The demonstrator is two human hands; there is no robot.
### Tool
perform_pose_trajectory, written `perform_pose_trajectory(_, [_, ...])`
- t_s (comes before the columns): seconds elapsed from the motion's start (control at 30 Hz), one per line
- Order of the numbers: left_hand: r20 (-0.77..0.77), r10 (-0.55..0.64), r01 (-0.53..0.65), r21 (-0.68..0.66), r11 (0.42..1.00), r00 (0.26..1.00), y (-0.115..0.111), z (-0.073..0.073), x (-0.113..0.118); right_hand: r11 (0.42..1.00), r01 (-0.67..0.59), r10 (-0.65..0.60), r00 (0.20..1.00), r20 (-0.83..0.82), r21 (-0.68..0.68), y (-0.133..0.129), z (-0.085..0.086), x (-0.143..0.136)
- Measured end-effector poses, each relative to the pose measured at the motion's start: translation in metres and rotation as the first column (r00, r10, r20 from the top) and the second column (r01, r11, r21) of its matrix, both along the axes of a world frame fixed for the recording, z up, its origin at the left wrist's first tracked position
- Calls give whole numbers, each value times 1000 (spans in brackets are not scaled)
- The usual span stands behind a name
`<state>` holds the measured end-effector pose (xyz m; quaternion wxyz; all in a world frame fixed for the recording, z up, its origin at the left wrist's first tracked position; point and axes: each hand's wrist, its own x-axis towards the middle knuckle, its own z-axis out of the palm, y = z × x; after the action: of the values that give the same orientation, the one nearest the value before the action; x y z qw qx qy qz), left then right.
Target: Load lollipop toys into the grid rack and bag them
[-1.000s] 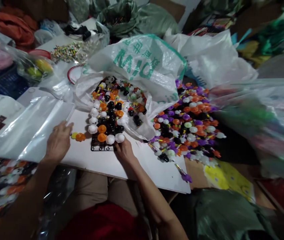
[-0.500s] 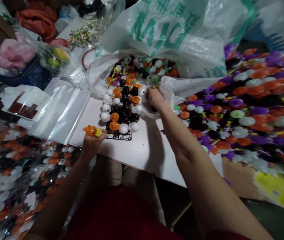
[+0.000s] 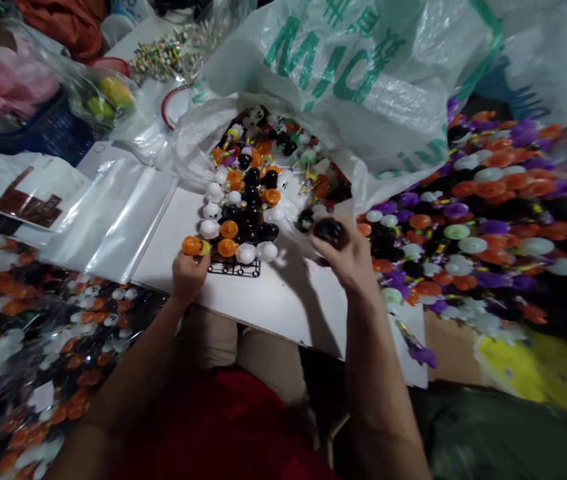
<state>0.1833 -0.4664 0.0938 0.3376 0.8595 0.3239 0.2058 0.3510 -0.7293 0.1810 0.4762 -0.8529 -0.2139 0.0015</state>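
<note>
My left hand [image 3: 189, 272] is closed on an orange piece [image 3: 193, 246] with a yellow part, at the left front corner of a black rack [image 3: 236, 269]. Rows of white, orange and black figures [image 3: 252, 213] stand on that rack. To its right, my right hand [image 3: 346, 250] has its fingers closed round a shiny black piece [image 3: 330, 232]. Just behind this hand is the mouth of a big white plastic bag [image 3: 363, 167], with mixed black, white, orange and green pieces inside.
Many orange, purple, white and black pieces [image 3: 488, 227] are heaped at the right. Clear plastic sleeves [image 3: 118, 213] lie on the white table [image 3: 283, 303] at the left. Bagged pieces [image 3: 63, 347] fill the lower left. A blue basket [image 3: 38, 137] holds pink material.
My right hand has come back from the bag, toward me and to the right, and a black piece now shows in it. My left hand has shifted slightly right with the orange piece.
</note>
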Motion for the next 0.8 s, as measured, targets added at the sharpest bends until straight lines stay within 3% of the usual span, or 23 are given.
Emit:
perform_pose_trajectory(0.13, [-68, -75, 83, 119, 989, 995, 2, -2, 4, 971, 170, -85, 904, -419, 168, -1, -16, -82])
perform_pose_trajectory(0.2, [-84, -163, 174, 148, 974, 983, 4, 4, 5, 959, 201, -79, 869, -489, 202, 14, -22, -108])
perform_pose_trajectory(0.3, [-96, -217, 227, 110, 968, 971, 2, 17, 7, 951, 143, -17, 909, -417, 273, 42, -27, -127])
perform_pose_trajectory(0.4, [-115, -139, 142, 20, 990, 984, -4, 20, 9, 965, 27, 66, 938, -342, 260, 65, -40, -134])
perform_pose_trajectory(0.5, [-84, -75, 67, -96, 993, 994, -8, 14, 5, 975, 40, 32, 949, -314, 220, 73, -53, -135])
perform_pose_trajectory(0.6, [81, -152, 166, -211, 963, 985, -6, 19, -9, 979, 27, 18, 975, -221, 200, 72, -60, -132])
perform_pose_trajectory(0.63, [138, -180, 203, -174, 964, 974, -6, 26, -15, 981, 4, 35, 979, -200, 192, 72, -61, -131])
perform_pose_trajectory(0.7, [188, -242, 238, 44, 970, 952, -6, 48, -23, 987, -32, 64, 978, -201, 159, 74, -65, -127])
perform_pose_trajectory(0.73, [170, -287, 255, 189, 948, 943, -7, 60, -23, 990, -47, 74, 976, -204, 132, 75, -67, -125])
perform_pose_trajectory(0.8, [58, -429, 369, 415, 832, 902, -14, 84, -15, 995, -81, 91, 979, -183, 60, 78, -72, -122])
